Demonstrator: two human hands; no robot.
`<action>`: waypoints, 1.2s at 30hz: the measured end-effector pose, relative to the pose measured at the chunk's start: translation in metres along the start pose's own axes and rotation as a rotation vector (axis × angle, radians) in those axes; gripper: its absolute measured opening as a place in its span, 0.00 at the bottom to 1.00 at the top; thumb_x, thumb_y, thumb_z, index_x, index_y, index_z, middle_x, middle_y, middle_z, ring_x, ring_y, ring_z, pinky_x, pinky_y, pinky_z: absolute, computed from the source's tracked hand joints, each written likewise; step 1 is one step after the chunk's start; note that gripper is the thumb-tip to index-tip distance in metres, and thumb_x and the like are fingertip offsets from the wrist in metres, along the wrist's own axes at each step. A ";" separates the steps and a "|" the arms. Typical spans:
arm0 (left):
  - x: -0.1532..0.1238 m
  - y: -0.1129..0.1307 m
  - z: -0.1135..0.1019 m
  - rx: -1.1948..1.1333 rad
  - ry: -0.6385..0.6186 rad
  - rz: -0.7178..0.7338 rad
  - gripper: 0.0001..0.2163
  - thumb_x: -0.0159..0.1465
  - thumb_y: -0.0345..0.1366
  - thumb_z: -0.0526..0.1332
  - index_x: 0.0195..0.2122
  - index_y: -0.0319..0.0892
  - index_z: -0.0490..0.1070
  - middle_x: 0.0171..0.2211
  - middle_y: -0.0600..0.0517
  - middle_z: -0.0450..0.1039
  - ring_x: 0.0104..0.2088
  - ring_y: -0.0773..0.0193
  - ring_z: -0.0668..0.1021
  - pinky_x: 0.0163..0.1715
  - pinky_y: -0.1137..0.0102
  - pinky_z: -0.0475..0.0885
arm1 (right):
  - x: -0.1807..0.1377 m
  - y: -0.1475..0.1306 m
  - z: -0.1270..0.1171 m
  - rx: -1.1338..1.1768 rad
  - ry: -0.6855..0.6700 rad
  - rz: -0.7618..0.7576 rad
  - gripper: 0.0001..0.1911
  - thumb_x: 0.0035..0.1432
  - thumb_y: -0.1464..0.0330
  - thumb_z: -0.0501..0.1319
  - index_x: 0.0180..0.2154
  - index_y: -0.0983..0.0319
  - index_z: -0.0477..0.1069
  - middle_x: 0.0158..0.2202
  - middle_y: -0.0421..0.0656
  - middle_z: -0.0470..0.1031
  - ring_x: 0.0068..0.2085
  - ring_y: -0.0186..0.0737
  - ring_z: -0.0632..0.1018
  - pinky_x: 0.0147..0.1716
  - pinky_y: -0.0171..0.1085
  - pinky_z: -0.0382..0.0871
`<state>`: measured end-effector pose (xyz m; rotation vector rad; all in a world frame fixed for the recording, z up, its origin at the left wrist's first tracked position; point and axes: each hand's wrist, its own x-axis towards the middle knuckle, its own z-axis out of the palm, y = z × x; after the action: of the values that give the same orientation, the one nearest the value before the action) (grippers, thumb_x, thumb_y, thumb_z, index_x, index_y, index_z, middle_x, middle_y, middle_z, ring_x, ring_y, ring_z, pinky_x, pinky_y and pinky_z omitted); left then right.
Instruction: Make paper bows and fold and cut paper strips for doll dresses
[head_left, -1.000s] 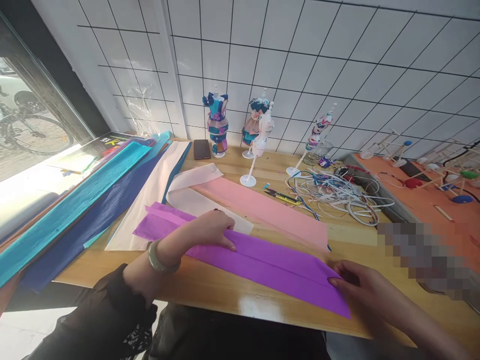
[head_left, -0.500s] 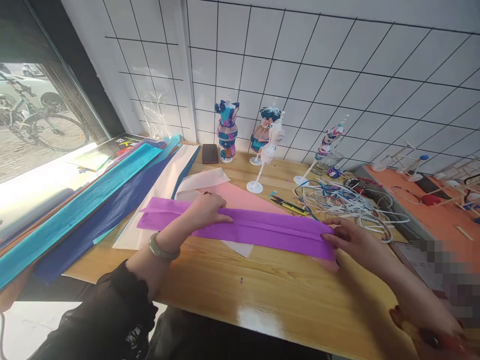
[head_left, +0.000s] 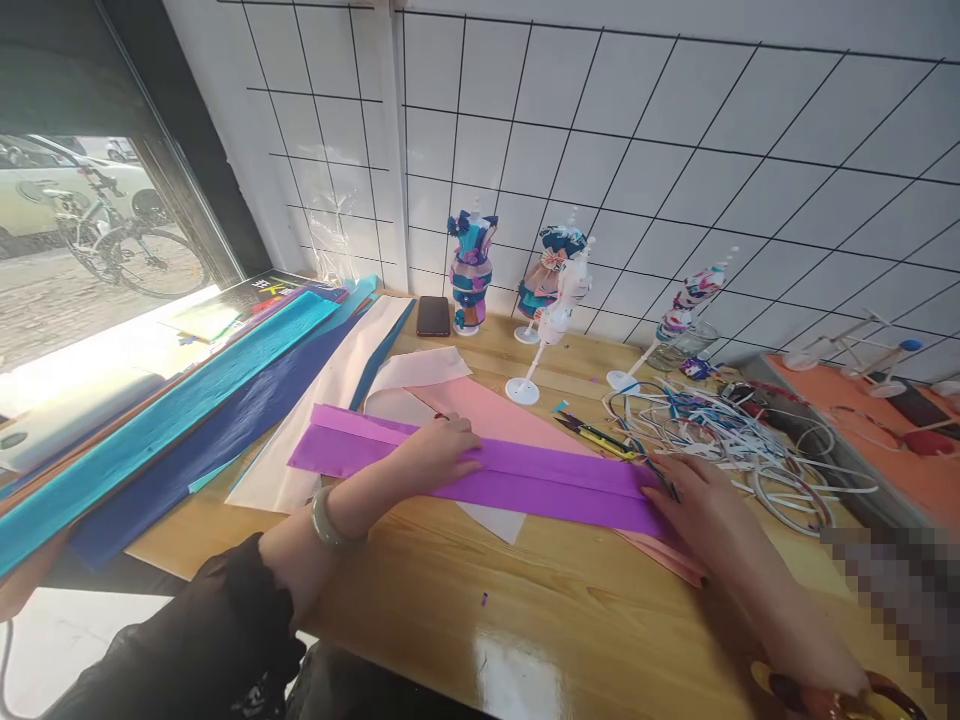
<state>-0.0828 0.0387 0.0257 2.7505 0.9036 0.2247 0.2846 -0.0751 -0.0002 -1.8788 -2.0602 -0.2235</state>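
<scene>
A long folded strip of purple crepe paper [head_left: 540, 485] lies across the wooden table [head_left: 540, 610]. My left hand [head_left: 439, 450] rests palm down on its left part, fingers stretched along the strip. My right hand [head_left: 694, 500] presses flat on the strip's right end, fingers extended. Under the purple strip lies a pink paper sheet [head_left: 510, 420] and a pale cream sheet [head_left: 409, 385].
Teal [head_left: 165, 415] and dark blue [head_left: 217, 440] crepe rolls lie at the left. Small dressed mannequins [head_left: 470, 270] stand by the tiled wall, with a phone [head_left: 433, 315]. Scissors [head_left: 592, 433] and a tangle of white cords [head_left: 742, 440] lie at the right.
The purple strip has been slid away from the table's front edge onto the pink sheet. Both hands moved with it, and the view has tilted up and left.
</scene>
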 end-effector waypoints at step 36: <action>-0.008 -0.018 -0.022 -0.277 -0.174 -0.292 0.17 0.55 0.45 0.56 0.15 0.40 0.57 0.15 0.56 0.54 0.19 0.71 0.58 0.21 0.71 0.50 | 0.051 -0.116 0.015 0.365 -0.322 -0.185 0.12 0.61 0.66 0.51 0.36 0.59 0.73 0.38 0.46 0.78 0.38 0.42 0.77 0.40 0.41 0.70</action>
<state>-0.1038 0.0515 0.0410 2.3117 1.1166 0.0510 0.1649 -0.0352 0.0171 -1.5831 -2.2919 0.4129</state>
